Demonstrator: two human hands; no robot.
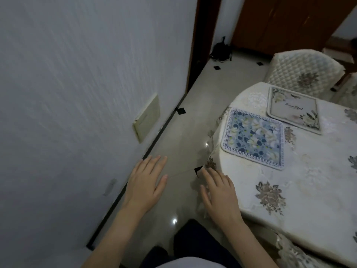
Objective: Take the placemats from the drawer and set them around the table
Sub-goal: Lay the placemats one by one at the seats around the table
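On the cream floral-clothed table (289,190) lie our blue flowered square placemat (253,137) and pale rectangular placemat (293,109), overlapping; our left hand (144,182) and right hand (220,196) hover released over glossy beige floor tiles (179,132) beside the white wall (77,74).

We lose the table (301,190) past the right edge, and the chair (303,70) stands partly behind it. The dark heap (221,51) by the doorway is too dim to name.

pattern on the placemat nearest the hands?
Blue-and-white floral placemat with a lettered border, clearest in the head view.
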